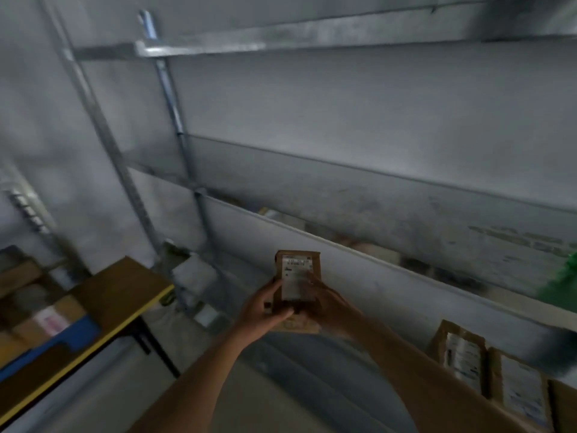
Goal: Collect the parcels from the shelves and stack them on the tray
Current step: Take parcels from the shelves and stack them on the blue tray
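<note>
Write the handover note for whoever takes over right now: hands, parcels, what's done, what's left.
Left hand: grips the held parcel from its left side.
Right hand: grips the same parcel from the right; it is upright, label facing the camera, off the shelf.
More parcels stand in a row on the lower shelf, bottom right.
Table with a yellow edge sits at left; boxes lie beyond it, blurred. The tray cannot be made out.
Done: one parcel picked.
Left: carry it to the tray, stack it, then fetch the rest.
</note>
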